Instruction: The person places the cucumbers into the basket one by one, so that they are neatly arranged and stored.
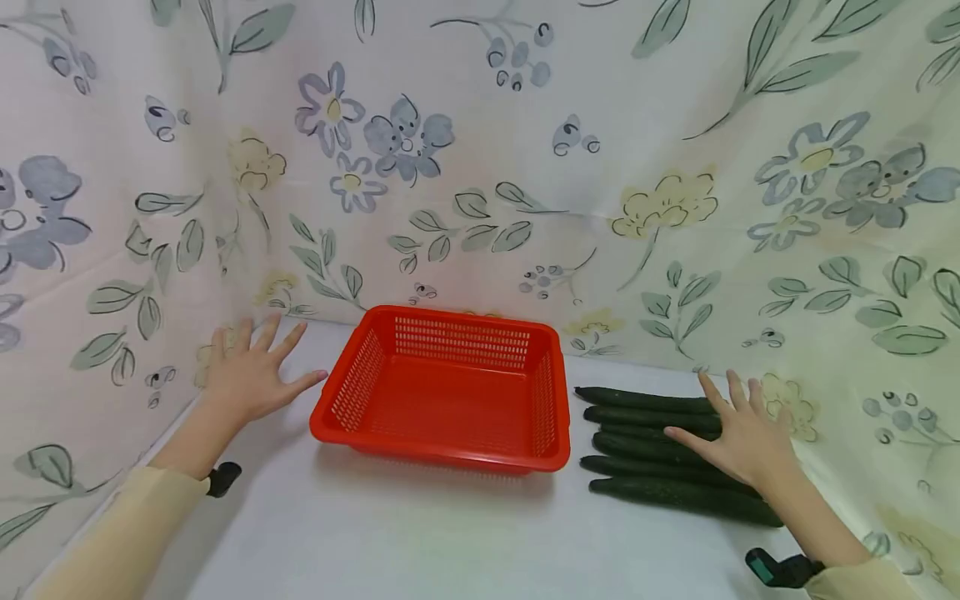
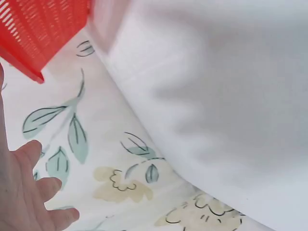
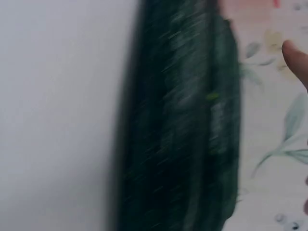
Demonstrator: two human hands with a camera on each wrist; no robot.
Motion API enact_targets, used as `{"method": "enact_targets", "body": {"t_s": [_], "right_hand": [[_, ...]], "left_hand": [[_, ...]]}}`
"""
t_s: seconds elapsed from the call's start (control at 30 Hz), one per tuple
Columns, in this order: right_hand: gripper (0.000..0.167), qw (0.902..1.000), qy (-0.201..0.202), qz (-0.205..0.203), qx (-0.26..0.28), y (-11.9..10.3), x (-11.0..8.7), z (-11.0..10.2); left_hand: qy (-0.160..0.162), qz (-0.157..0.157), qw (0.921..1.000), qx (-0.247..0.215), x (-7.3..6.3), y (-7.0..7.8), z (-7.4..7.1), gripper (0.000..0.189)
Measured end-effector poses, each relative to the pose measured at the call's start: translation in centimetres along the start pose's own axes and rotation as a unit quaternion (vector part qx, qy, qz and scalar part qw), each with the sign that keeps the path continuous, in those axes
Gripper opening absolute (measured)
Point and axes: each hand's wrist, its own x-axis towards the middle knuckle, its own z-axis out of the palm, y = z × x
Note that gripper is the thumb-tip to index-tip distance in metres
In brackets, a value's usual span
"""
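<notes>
R grip (image 1: 750,443) over cukes (image 1: 648,447), L grip (image 1: 247,379) nr basket (image 1: 450,408).

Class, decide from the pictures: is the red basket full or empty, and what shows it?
The red basket is empty: the head view shows nothing inside it, and the cucumbers lie outside, beside it.

Three views checked: head, left wrist, right wrist. We can read no text, label, brand, number or sign in any of them.
</notes>
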Motion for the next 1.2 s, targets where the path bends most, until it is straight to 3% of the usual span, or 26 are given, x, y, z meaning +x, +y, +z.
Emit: {"method": "enact_targets", "body": {"t_s": [0.13,0.23,0.4,0.5,0.7,0.83,0.97,1.07,1.13,1.2], "right_hand": [[0.109,0.9980,-0.007,0.000,0.063,-1.1,0.6,-1.6],[0.099,0.9939,0.010,0.001,0.110,-2.0,0.3,-2.7],[0.074,0.9782,0.045,0.014,0.202,-2.6,-2.0,-2.9],[0.061,0.9555,0.020,0.043,0.291,-2.4,-4.0,-2.2],[0.057,0.8848,-0.061,0.123,0.445,-1.7,-7.4,1.1],[0.056,0.8606,-0.081,0.166,0.475,-1.5,-8.7,3.0],[0.053,0.8519,-0.065,0.171,0.491,-1.3,-9.7,3.8],[0.052,0.8495,-0.051,0.154,0.502,-1.2,-10.3,4.4],[0.051,0.8534,-0.043,0.139,0.500,-1.3,-10.6,4.8],[0.050,0.8676,-0.028,0.122,0.481,-1.5,-10.7,5.3]], "left_hand": [[0.019,-0.003,0.9989,-0.043,-0.5,0.1,-1.4,0.096],[0.047,-0.005,0.9953,-0.084,-1.5,0.6,-2.3,0.093],[0.085,-0.013,0.9788,-0.186,-4.2,2.6,-2.0,0.090],[0.095,-0.017,0.9639,-0.248,-5.8,4.1,-0.7,0.089],[0.074,-0.042,0.9428,-0.322,-7.4,6.5,2.1,0.094],[0.061,-0.035,0.9268,-0.369,-7.6,7.5,3.9,0.100],[0.069,-0.017,0.9135,-0.400,-7.4,7.9,4.9,0.103],[0.072,-0.016,0.9108,-0.406,-7.6,8.0,5.2,0.107],[0.070,-0.019,0.9096,-0.409,-7.7,8.1,5.3,0.109],[0.065,-0.024,0.9077,-0.414,-7.9,8.2,5.5,0.109]]}}
